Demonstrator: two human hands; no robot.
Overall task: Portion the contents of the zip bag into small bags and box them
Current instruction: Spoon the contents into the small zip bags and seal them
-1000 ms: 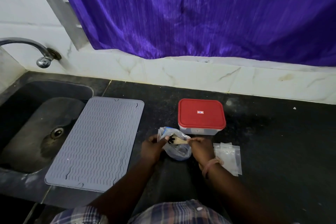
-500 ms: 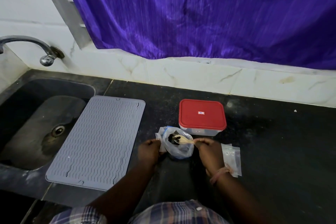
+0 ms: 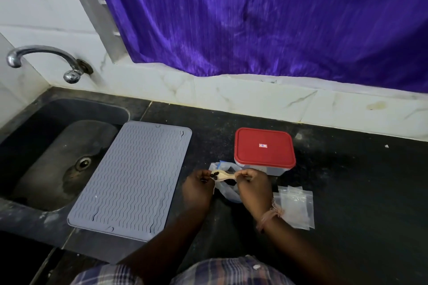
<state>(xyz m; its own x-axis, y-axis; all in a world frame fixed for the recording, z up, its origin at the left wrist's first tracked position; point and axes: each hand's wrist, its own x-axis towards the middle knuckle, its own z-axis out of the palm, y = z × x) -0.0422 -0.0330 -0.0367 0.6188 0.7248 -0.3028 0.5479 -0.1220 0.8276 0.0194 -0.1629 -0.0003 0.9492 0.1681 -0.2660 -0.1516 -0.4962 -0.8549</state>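
A clear zip bag (image 3: 228, 190) with dark contents stands open on the black counter (image 3: 361, 180), between my hands. My right hand (image 3: 253, 188) grips the handle of a pale wooden spoon (image 3: 223, 176), whose bowl carries a few dark pieces at the bag's left rim. My left hand (image 3: 196, 188) pinches something thin and clear beside that rim; whether it is the bag's edge or a small bag I cannot tell. A lidded box with a red lid (image 3: 264, 149) stands just behind. Several empty small clear bags (image 3: 296, 207) lie to the right of my right wrist.
A grey ribbed mat (image 3: 132, 178) lies left of my hands, overlapping the edge of a dark sink (image 3: 34, 146) with a chrome tap (image 3: 44, 58). A purple curtain (image 3: 266, 18) hangs over the white tiled back wall.
The spoon has come up out of the zip bag with dark pieces on it and moved left toward my left hand. The camera has shifted slightly.
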